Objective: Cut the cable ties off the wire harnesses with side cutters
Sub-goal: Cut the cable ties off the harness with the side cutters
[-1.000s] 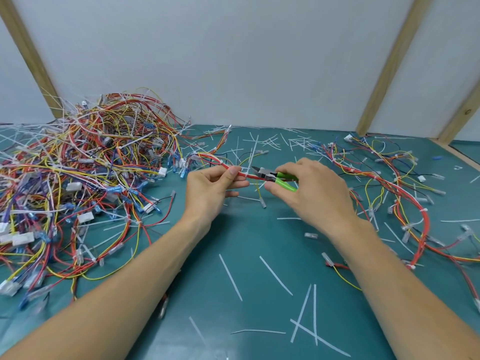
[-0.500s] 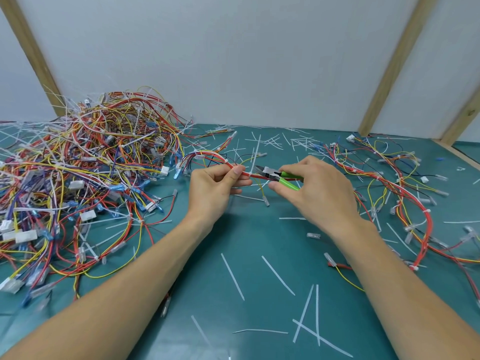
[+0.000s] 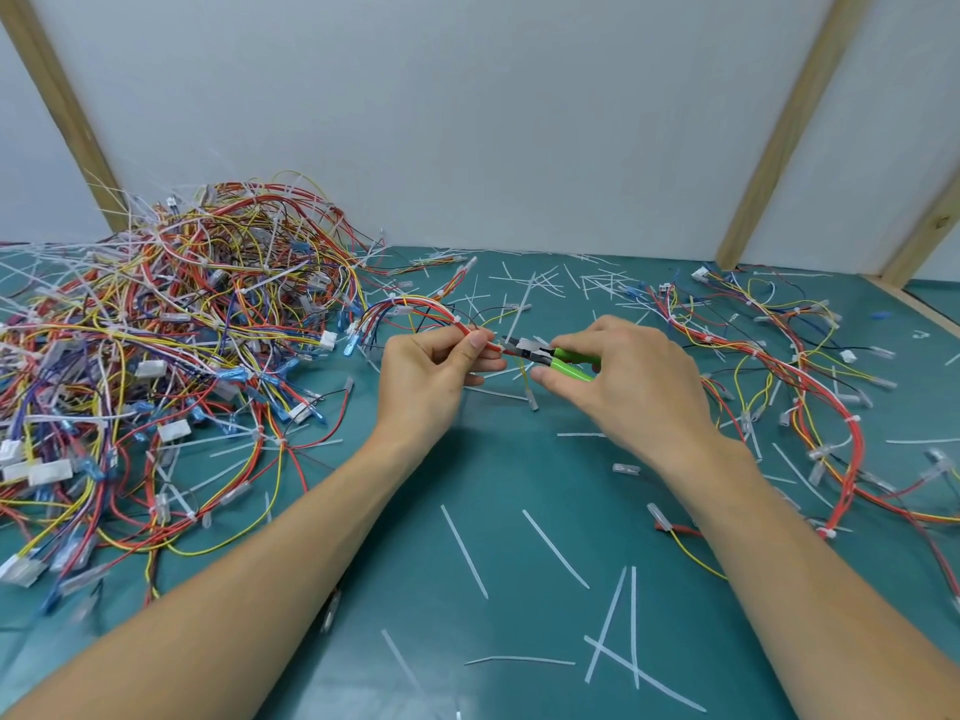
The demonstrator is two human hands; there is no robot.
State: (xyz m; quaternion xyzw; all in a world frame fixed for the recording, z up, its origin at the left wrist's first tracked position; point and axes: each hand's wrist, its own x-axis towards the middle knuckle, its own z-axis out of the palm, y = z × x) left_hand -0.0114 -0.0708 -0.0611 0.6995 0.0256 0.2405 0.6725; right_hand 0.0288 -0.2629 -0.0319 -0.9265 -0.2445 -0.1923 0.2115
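Left hand (image 3: 431, 376) pinches a red wire harness (image 3: 415, 309) between thumb and fingers, above the teal mat (image 3: 493, 511). Right hand (image 3: 623, 387) grips green-handled side cutters (image 3: 545, 354); their tip meets the harness just right of the left thumb. Left of the hands: large tangled harness pile (image 3: 156, 356). Right: looser harnesses (image 3: 805, 387). Cut cable ties (image 3: 613, 626) litter the mat nearer the person.

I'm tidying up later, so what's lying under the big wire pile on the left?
Around the wire harness pile, white cut cable ties poke out onto the green mat. Whatever lies beneath the pile's middle is covered by tangled wires.
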